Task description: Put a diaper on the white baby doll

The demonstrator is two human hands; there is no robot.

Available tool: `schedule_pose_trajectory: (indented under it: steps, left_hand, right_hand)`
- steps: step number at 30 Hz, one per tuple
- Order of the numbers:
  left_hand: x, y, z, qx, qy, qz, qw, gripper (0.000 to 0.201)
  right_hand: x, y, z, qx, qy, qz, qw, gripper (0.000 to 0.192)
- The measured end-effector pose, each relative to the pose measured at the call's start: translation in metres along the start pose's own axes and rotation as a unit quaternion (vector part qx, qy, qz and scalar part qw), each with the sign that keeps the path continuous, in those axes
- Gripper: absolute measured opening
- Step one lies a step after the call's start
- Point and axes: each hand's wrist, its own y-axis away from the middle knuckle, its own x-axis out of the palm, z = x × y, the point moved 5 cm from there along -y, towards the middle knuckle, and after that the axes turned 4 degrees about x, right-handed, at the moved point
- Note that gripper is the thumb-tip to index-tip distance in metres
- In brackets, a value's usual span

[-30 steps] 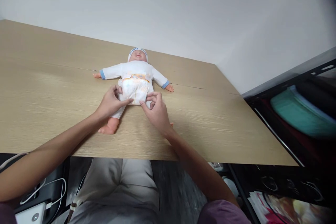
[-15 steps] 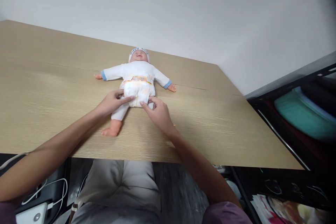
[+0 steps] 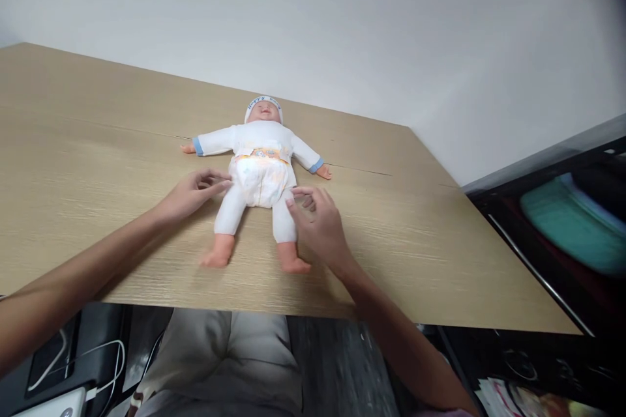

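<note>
A baby doll in a white suit with blue cuffs and a lettered white cap (image 3: pixel 264 107) lies on its back with arms and legs spread. Around its hips is a white diaper (image 3: pixel 261 181) with an orange patterned waistband. My left hand (image 3: pixel 198 192) is at the doll's hip on the left, thumb and fingers apart, fingertips at the diaper's side. On the other side, my right hand (image 3: pixel 320 218) is beside the doll's thigh, its fingers bent and thumb apart, tips near the diaper's leg edge. Neither hand grips anything that I can see.
The doll rests on a wooden table (image 3: pixel 415 241) against a pale wall (image 3: pixel 313 26). Below the front edge at left are a white device (image 3: pixel 59 404) and cables. Dark shelving with a green item (image 3: pixel 567 221) stands at the right.
Both hands have moved apart from the diaper's front, out to the doll's two sides. Both legs now show fully; before, the right-hand one was hidden by my right hand.
</note>
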Motion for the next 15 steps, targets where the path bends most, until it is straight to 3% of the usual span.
schedule_pose_trajectory:
  steps: [2, 4, 6, 8, 11, 15]
  left_hand:
    - [-0.027, -0.009, 0.010, 0.029, -0.117, -0.072, 0.990, 0.055]
    - [-0.049, -0.026, 0.014, 0.079, -0.232, -0.155, 0.957, 0.058]
    - [-0.056, -0.051, 0.013, 0.120, -0.317, -0.198, 0.920, 0.066]
    - [-0.052, -0.081, 0.010, 0.118, -0.375, -0.182, 0.901, 0.070]
    - [-0.034, -0.120, 0.002, 0.045, -0.436, -0.114, 0.892, 0.066]
    - [-0.018, -0.130, -0.019, -0.038, -0.453, -0.092, 0.886, 0.059]
  right_hand:
    - [-0.013, -0.016, -0.017, -0.005, 0.022, -0.032, 0.999, 0.036]
    - [-0.017, -0.044, -0.038, -0.030, 0.071, -0.060, 0.995, 0.042]
    - [-0.010, -0.079, -0.058, -0.040, 0.143, -0.056, 0.987, 0.051]
    - [0.007, -0.115, -0.073, -0.017, 0.209, -0.020, 0.978, 0.061]
    - [0.036, -0.152, -0.076, 0.041, 0.267, 0.048, 0.962, 0.050]
    - [0.052, -0.164, -0.056, 0.111, 0.266, 0.056, 0.956, 0.031]
